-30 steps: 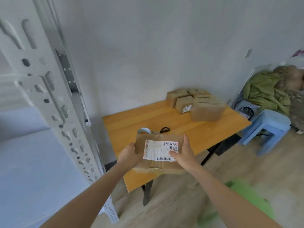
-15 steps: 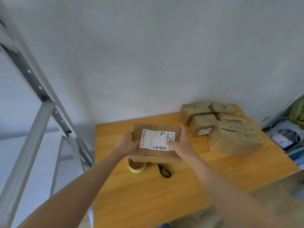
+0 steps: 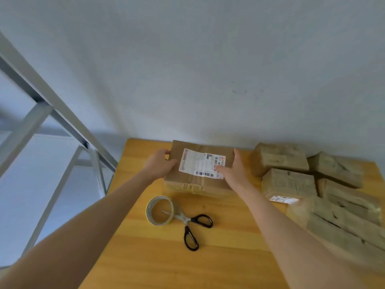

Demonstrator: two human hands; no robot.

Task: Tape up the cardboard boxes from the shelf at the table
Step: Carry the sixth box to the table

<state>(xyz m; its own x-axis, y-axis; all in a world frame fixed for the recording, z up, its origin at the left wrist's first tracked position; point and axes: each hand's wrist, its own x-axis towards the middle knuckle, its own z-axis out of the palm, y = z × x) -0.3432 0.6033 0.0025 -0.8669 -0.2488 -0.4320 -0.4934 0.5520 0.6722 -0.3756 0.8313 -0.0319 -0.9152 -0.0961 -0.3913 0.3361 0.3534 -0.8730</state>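
A brown cardboard box [image 3: 187, 180] with a white shipping label on top rests at the far side of the yellow wooden table [image 3: 166, 263]. My left hand [image 3: 159, 165] grips its left end and my right hand [image 3: 234, 174] grips its right end, thumb on the label. A roll of clear tape [image 3: 160, 210] lies on the table just in front of the box. Black-handled scissors [image 3: 192, 228] lie beside the roll, blades touching it.
Several taped cardboard boxes [image 3: 287, 182] are piled on the table's right side, up to its right edge. A grey metal shelf frame [image 3: 62, 119] stands to the left of the table. A white wall [image 3: 208, 69] runs directly behind the table.
I have stepped up to the table, carrying the box over it and lowering it onto the top beyond the tape and scissors. Both hands stay on the box.
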